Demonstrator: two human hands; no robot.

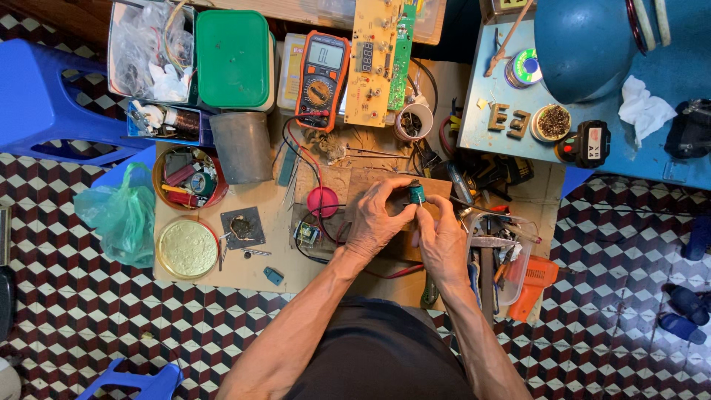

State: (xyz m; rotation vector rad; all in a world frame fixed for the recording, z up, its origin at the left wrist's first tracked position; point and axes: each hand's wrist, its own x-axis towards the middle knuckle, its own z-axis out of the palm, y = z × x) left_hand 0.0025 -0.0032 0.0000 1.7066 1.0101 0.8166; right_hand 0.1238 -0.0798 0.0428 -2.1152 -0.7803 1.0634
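**Two hands hold a small green part over a crowded work surface**

Dark shorts on the person's lap sit closest to us, and both arms reach up from there. Going left to right, a green plastic bag [122,215] lies on the tiled floor; what is inside it is hard to see. On the brown surface [244,263] a round gold lid [187,247] lies flat. Above it a red bowl [189,178] holds small tools and bits. A clear box [150,50] at the top is stuffed with wires and bags, cut off by the edge. A grey cup [243,147] stands beside a green lid [234,58]. The left hand [376,221] and right hand [442,241] meet in the middle. Their fingers [396,194] are closed around a small green part [418,195], mostly hidden by them. An orange meter [323,78] rests above the hands.
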